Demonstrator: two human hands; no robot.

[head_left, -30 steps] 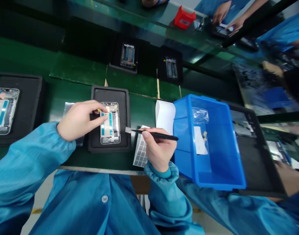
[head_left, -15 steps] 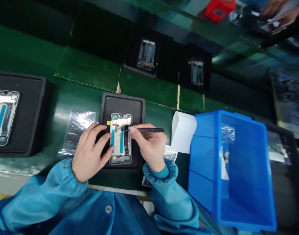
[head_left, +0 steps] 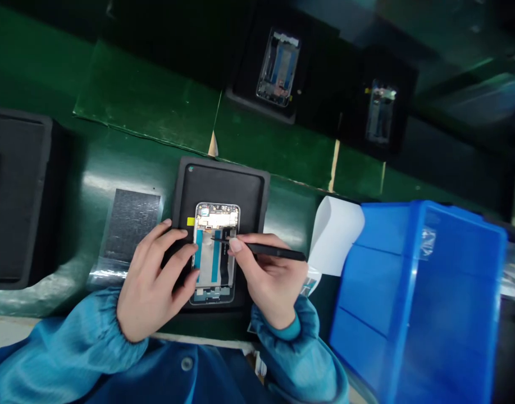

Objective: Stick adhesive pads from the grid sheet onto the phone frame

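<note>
Where the opened phone (head_left: pixel 207 265) lies lengthwise toward the near edge of the tabletop (head_left: pixel 101 163), your spread left hand (head_left: pixel 153 283) flanks its left and your right hand (head_left: pixel 276 280), pinching tweezers (head_left: pixel 274 251), its right.

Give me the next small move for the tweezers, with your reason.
Probably press the black tweezers gently onto the open phone: the right hand holds their tips over its upper middle, while the left hand lies at its left edge.

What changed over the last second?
The right hand carried the black tweezers leftward, from beside the tray to over the phone. The left hand moved from the phone's upper part down to its left edge. The tweezers stayed gripped; the phone stayed in the tray.
</note>
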